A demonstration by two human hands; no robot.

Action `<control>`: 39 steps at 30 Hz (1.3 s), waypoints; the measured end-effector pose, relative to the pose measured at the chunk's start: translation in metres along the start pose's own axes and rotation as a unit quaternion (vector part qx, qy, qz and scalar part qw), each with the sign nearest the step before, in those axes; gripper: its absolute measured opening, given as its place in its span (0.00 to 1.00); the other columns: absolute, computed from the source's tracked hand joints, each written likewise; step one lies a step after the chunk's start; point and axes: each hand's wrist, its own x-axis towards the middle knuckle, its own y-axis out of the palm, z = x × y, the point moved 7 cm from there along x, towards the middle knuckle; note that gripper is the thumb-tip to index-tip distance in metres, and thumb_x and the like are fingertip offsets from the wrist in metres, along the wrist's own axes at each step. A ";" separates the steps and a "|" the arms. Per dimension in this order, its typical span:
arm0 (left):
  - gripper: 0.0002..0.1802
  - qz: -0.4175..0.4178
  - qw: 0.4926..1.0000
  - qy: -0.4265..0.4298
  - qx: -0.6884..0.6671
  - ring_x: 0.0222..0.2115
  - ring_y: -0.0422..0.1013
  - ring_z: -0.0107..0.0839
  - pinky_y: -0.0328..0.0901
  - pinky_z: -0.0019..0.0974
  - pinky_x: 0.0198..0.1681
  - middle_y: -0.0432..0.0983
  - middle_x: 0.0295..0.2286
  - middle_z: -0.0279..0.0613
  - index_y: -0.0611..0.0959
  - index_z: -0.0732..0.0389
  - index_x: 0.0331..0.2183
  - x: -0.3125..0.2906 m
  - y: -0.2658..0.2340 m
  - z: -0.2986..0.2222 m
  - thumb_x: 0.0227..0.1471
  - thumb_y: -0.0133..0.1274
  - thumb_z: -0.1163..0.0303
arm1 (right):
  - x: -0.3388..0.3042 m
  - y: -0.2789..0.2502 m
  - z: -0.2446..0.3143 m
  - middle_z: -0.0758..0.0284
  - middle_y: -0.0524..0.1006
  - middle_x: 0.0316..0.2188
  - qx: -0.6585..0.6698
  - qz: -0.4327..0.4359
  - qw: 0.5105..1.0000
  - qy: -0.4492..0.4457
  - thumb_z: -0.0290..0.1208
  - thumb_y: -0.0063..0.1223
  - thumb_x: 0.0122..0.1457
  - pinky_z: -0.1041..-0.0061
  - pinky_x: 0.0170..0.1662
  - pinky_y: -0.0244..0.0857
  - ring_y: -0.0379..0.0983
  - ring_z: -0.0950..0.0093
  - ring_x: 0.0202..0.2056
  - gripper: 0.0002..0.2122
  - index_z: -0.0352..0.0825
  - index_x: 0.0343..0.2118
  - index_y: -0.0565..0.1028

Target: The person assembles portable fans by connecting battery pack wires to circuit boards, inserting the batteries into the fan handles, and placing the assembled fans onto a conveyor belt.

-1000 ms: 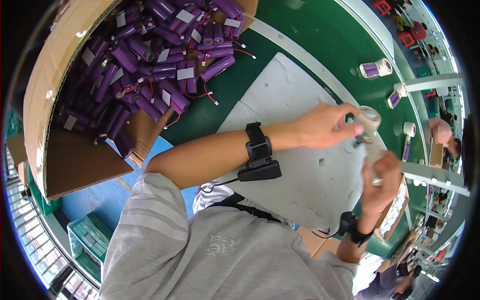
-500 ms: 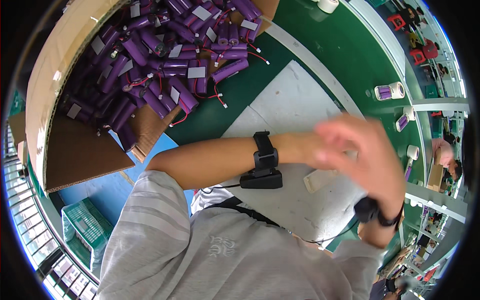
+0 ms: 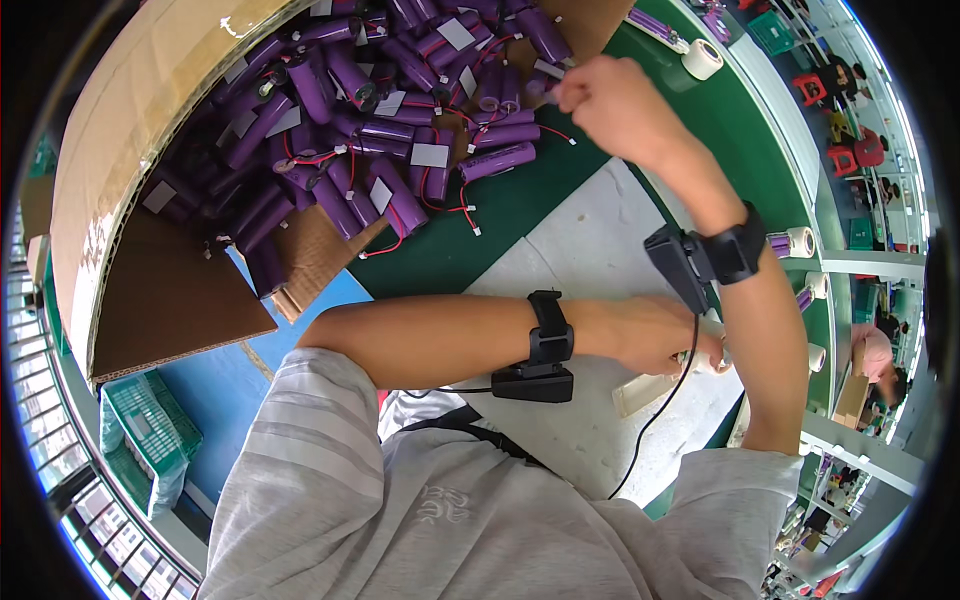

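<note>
My right hand (image 3: 622, 112) is closed at the right edge of a pile of purple cylindrical battery packs (image 3: 500, 162). Its fingertips meet beside a pack with a white label; what they pinch, if anything, is hidden. Red and black leads with small white plugs trail from several packs. My left hand (image 3: 662, 335) reaches across the grey-white board (image 3: 590, 225), its fingers bent round a white roll (image 3: 712, 360) that looks like tape. Under that hand a flat cream-coloured block (image 3: 640, 394) lies on the board.
An open cardboard box (image 3: 180, 310) holds the pile at upper left. On the green table (image 3: 650, 75), more white rolls (image 3: 702, 60) stand along the right side beside purple packs. A green plastic basket (image 3: 150, 425) sits low at left. Black straps with cables circle both my wrists.
My right hand has swung up and away from above the board to the battery pile and closed. My left hand, hidden behind it before, now shows at the white roll. The whole view has shifted slightly.
</note>
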 end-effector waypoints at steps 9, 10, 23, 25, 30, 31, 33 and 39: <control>0.07 0.013 0.998 -0.009 0.069 0.29 0.72 0.48 0.65 0.47 0.32 0.76 0.24 0.44 0.78 0.58 0.25 -0.010 0.002 0.009 0.38 0.58 0.73 | -0.136 -0.114 -0.006 0.60 0.73 0.45 0.436 -0.133 0.890 0.011 0.33 0.43 0.63 0.73 0.46 0.61 0.70 0.73 0.45 0.13 0.27 0.37 0.74; 0.07 0.038 0.998 0.009 0.045 0.29 0.72 0.48 0.65 0.47 0.32 0.76 0.24 0.44 0.78 0.58 0.25 0.000 0.008 0.003 0.38 0.58 0.73 | -0.172 -0.131 -0.003 0.58 0.71 0.48 0.472 -0.179 0.863 0.025 0.33 0.42 0.64 0.70 0.49 0.60 0.68 0.70 0.49 0.12 0.28 0.37 0.73; 0.06 0.092 0.985 -0.139 -0.036 0.26 0.73 0.44 0.66 0.41 0.31 0.76 0.25 0.46 0.79 0.63 0.29 0.002 0.010 0.002 0.45 0.58 0.75 | -0.381 -0.009 -0.024 0.75 0.62 0.14 0.402 -0.356 0.725 0.430 0.27 0.53 0.59 0.85 0.23 0.48 0.61 0.83 0.19 0.04 0.36 0.34 0.70; 0.06 0.100 0.985 -0.135 -0.049 0.26 0.72 0.44 0.66 0.41 0.30 0.76 0.25 0.45 0.79 0.63 0.29 0.001 0.011 0.004 0.45 0.58 0.75 | -0.379 0.011 -0.021 0.75 0.63 0.15 0.357 -0.328 0.764 0.426 0.23 0.56 0.54 0.85 0.22 0.47 0.60 0.84 0.18 0.06 0.35 0.34 0.71; 0.07 0.117 0.984 -0.126 -0.047 0.26 0.72 0.43 0.66 0.40 0.30 0.76 0.26 0.45 0.79 0.64 0.30 0.000 0.010 0.006 0.44 0.59 0.77 | -0.356 0.018 -0.010 0.72 0.67 0.18 0.213 -0.258 0.899 0.284 0.19 0.62 0.46 0.83 0.19 0.50 0.60 0.83 0.17 0.09 0.32 0.31 0.76; 0.07 0.124 0.984 -0.122 -0.036 0.26 0.72 0.43 0.66 0.40 0.30 0.76 0.26 0.45 0.79 0.64 0.30 0.001 0.009 0.004 0.44 0.59 0.78 | -0.352 0.021 -0.010 0.72 0.67 0.18 0.219 -0.257 0.896 0.287 0.19 0.62 0.46 0.83 0.19 0.50 0.60 0.83 0.17 0.09 0.32 0.31 0.76; 0.09 0.130 0.982 -0.131 -0.035 0.27 0.73 0.42 0.67 0.38 0.30 0.76 0.27 0.44 0.78 0.63 0.31 0.000 0.009 0.004 0.43 0.59 0.79 | -0.346 0.023 -0.005 0.70 0.69 0.19 0.195 -0.276 0.891 0.302 0.19 0.64 0.44 0.81 0.19 0.53 0.63 0.81 0.17 0.08 0.31 0.29 0.77; 0.15 0.148 0.976 -0.155 -0.023 0.30 0.73 0.41 0.69 0.36 0.32 0.77 0.32 0.41 0.78 0.62 0.35 -0.002 0.011 0.003 0.41 0.59 0.84 | -0.349 0.027 -0.006 0.68 0.69 0.20 0.195 -0.294 0.885 0.304 0.19 0.65 0.42 0.81 0.21 0.54 0.63 0.80 0.19 0.09 0.29 0.28 0.77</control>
